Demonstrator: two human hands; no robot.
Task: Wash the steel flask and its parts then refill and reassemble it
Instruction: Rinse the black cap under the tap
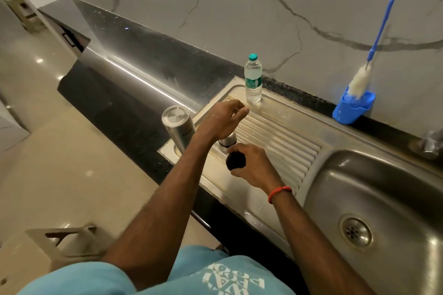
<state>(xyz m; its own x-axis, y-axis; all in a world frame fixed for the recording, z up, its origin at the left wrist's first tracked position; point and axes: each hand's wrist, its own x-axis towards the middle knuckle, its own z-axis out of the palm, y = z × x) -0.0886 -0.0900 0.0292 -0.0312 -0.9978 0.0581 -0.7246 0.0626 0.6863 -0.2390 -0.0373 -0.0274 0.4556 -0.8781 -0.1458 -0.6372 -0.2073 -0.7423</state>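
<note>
The steel flask body (178,124) stands bottom-up at the left end of the steel drainboard (282,132). Just right of it, my left hand (223,120) reaches down from above and grips a small steel cap (228,140), which is mostly hidden under the palm. Directly in front of it, my right hand (254,166) holds a round black stopper (236,161) just above the drainboard, close to the steel cap.
A sealed plastic water bottle (253,79) stands at the drainboard's back edge. A blue holder (353,109) with a long bottle brush (359,81) sits against the marble wall. The sink basin (374,199) with its drain lies to the right, and a tap (430,145) is at the right edge.
</note>
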